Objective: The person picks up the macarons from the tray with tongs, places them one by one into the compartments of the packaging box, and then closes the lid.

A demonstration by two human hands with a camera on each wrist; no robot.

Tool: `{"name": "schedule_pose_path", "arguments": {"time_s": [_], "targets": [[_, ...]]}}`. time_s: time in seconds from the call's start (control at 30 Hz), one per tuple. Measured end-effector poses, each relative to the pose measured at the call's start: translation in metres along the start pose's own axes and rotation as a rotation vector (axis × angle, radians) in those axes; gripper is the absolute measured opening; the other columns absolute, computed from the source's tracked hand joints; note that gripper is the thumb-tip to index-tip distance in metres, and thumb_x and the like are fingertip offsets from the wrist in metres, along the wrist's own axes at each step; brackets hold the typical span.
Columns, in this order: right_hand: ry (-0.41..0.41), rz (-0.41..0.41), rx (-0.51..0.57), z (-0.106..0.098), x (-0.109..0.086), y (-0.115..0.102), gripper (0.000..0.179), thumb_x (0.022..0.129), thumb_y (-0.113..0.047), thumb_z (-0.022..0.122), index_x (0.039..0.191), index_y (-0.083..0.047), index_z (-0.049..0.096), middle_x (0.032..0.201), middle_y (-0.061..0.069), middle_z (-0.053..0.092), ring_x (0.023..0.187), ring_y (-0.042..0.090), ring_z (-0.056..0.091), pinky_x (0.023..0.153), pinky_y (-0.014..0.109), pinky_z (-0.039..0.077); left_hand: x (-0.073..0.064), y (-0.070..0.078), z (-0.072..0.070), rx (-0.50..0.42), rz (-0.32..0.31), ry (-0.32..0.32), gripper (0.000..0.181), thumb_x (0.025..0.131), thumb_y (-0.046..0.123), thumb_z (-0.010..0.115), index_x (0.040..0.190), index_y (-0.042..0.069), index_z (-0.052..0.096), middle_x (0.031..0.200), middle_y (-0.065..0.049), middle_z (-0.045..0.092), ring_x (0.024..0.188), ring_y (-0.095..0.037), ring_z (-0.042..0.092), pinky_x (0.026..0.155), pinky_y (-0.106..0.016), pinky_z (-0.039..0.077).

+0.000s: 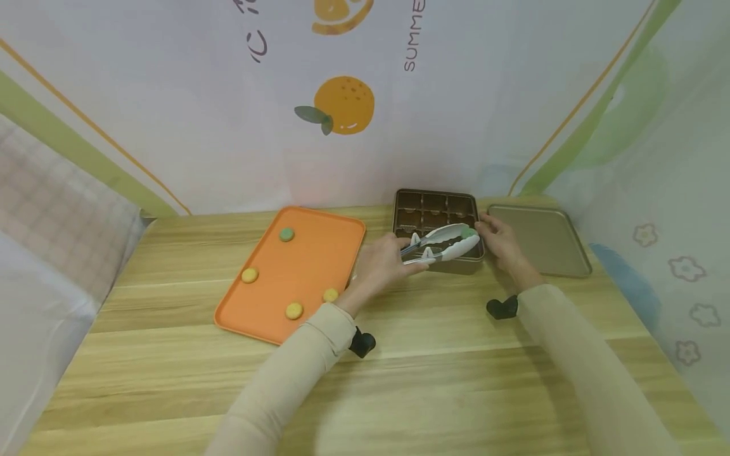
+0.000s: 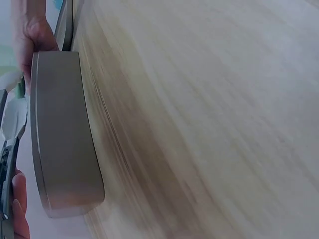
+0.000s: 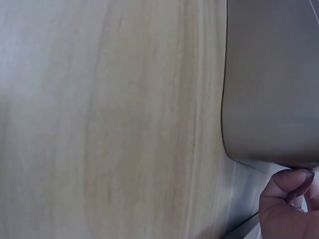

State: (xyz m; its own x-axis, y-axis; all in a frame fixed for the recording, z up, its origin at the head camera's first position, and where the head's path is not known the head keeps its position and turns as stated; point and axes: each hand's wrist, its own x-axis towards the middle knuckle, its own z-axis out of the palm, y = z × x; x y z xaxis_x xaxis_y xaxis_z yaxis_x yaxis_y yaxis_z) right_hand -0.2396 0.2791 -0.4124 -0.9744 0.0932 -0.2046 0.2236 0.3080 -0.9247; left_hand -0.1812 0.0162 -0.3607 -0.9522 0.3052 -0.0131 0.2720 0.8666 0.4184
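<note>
My left hand [image 1: 382,263] grips a pair of tongs [image 1: 433,244] with white scalloped tips. Between the tips is a small green piece [image 1: 468,232], held over the right side of a brown divided baking pan [image 1: 464,266]. My right hand [image 1: 499,240] holds that pan at its right side, thumb and fingers at the wall in the right wrist view. Across the left wrist view, the pan's outer wall [image 2: 65,129] stands upright on the table. An orange tray [image 1: 268,253] left of the pan carries a green round piece [image 1: 286,234] and several yellow round pieces [image 1: 249,275].
A flat, gold-brown rimmed tray [image 1: 542,244] lies right of the pan, beside the right hand. Behind the wooden table [image 1: 433,373] hangs a white curtain [image 1: 228,139] with fruit prints, and another white cloth [image 1: 684,209] borders the right side.
</note>
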Motion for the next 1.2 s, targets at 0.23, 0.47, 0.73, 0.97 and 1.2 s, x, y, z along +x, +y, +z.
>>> {"name": "schedule_pose_path", "arguments": {"time_s": [0.23, 0.47, 0.73, 0.97, 1.2], "targets": [[-0.011, 0.010, 0.001, 0.000, -0.001, 0.000, 0.058, 0.100, -0.030, 0.044, 0.148, -0.005, 0.023, 0.153, 0.019, 0.019, 0.142, 0.036, 0.014, 0.114, 0.045, 0.015, 0.002, 0.004, 0.003, 0.041, -0.021, 0.003, 0.064, 0.075, 0.060, 0.069, 0.127, 0.023, 0.061, 0.092, 0.004, 0.056, 0.065, -0.011, 0.044, 0.053, -0.026, 0.034], [-0.022, 0.015, 0.011, 0.001, 0.001, -0.001, 0.058, 0.100, -0.029, 0.044, 0.149, -0.006, 0.023, 0.152, 0.020, 0.022, 0.141, 0.036, 0.017, 0.114, 0.045, 0.016, 0.001, 0.005, 0.003, 0.049, -0.031, 0.002, 0.064, 0.074, 0.059, 0.070, 0.127, 0.024, 0.061, 0.091, 0.005, 0.055, 0.065, -0.011, 0.044, 0.052, -0.026, 0.034], [-0.016, 0.033, 0.006, 0.000, 0.002, 0.002, 0.059, 0.100, -0.033, 0.043, 0.149, -0.008, 0.023, 0.147, 0.019, 0.030, 0.127, 0.027, 0.035, 0.111, 0.038, 0.026, -0.003, 0.004, 0.004, 0.026, -0.035, -0.007, 0.066, 0.074, 0.058, 0.070, 0.128, 0.022, 0.060, 0.089, 0.003, 0.053, 0.064, -0.012, 0.041, 0.050, -0.025, 0.034], [-0.023, 0.015, 0.005, -0.001, -0.002, 0.002, 0.059, 0.099, -0.033, 0.044, 0.149, -0.008, 0.023, 0.124, 0.003, 0.042, 0.083, -0.003, 0.048, 0.077, 0.010, 0.042, -0.018, -0.005, -0.003, -0.059, -0.040, 0.013, 0.067, 0.075, 0.060, 0.069, 0.128, 0.020, 0.060, 0.109, 0.000, 0.061, 0.085, -0.016, 0.058, 0.062, -0.031, 0.047], [-0.035, 0.028, 0.018, -0.001, -0.002, 0.000, 0.060, 0.099, -0.034, 0.045, 0.149, -0.009, 0.023, 0.128, 0.005, 0.043, 0.091, 0.002, 0.050, 0.093, 0.021, 0.041, -0.039, -0.024, -0.015, -0.200, -0.039, 0.062, 0.051, 0.075, 0.054, 0.071, 0.118, 0.026, 0.066, 0.120, 0.004, 0.061, 0.097, -0.014, 0.058, 0.068, -0.035, 0.048]]}}
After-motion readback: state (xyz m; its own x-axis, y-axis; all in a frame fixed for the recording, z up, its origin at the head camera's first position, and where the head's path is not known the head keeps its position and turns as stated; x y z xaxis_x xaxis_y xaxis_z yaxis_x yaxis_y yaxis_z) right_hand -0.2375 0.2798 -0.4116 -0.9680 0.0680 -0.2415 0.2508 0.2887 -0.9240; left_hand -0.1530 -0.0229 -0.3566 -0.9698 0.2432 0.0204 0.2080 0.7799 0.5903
